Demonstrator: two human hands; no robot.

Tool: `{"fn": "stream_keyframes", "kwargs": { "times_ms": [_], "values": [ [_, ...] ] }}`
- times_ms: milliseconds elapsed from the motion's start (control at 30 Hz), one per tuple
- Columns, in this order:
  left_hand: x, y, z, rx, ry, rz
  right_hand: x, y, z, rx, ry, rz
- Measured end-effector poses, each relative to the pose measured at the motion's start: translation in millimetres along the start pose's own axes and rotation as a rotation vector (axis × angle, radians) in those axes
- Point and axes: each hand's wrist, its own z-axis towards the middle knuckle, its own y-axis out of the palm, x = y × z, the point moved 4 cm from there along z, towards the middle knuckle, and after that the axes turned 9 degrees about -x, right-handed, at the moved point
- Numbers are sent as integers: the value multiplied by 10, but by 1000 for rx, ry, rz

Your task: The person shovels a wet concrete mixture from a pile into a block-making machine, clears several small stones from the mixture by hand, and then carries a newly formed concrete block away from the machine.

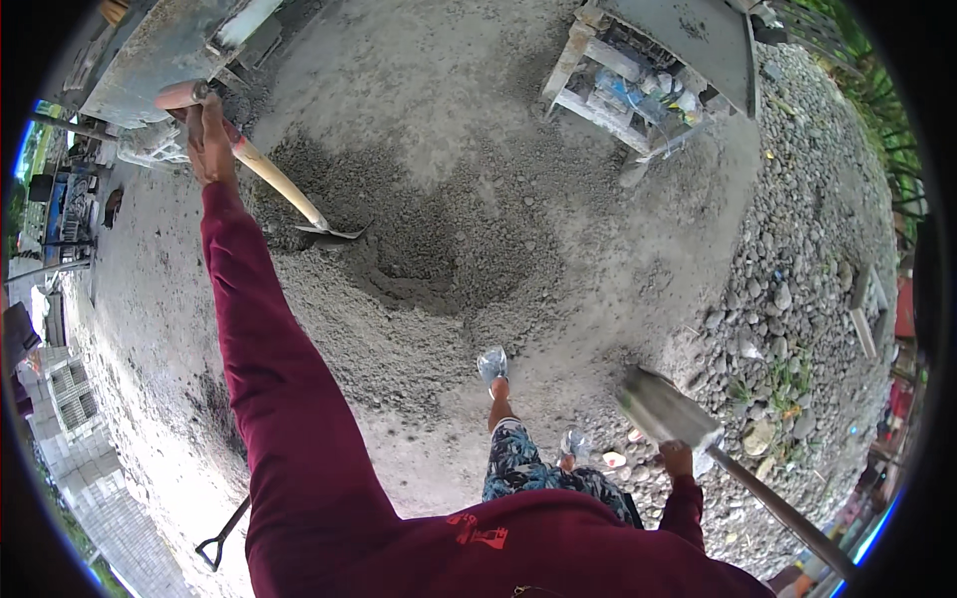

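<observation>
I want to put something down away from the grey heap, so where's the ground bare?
The widest bare ground lies beyond the heap, between the grey panel and the table. Another patch is left of the left sleeve. It's crowded at the heap, with a wooden-handled shovel, and on the right, with loose stones and a second shovel.

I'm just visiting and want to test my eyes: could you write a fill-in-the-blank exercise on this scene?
1. The person's ____ hand holds the wooden-handled shovel.
2. The print on the maroon sweatshirt is coloured ____.
3. Gravel covers much of the picture's ____ side.

Missing words: left; red; right.
</observation>
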Motion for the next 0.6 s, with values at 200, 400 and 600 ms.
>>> {"fn": "stream_keyframes", "kwargs": {
  "times_ms": [200, 400, 600],
  "values": [
    [573, 1314, -1826, -157, 326, 280, -4203, 1018, 737, -189, -732, 395],
    [258, 1913, -3098, -436, -37, -145, -5672, 1392, 597, -317, -1199, 338],
    [-686, 1975, -4059, 152, -754, -1207, -5304, 1444, 552, -456, -1283, -199]
  ]
}}
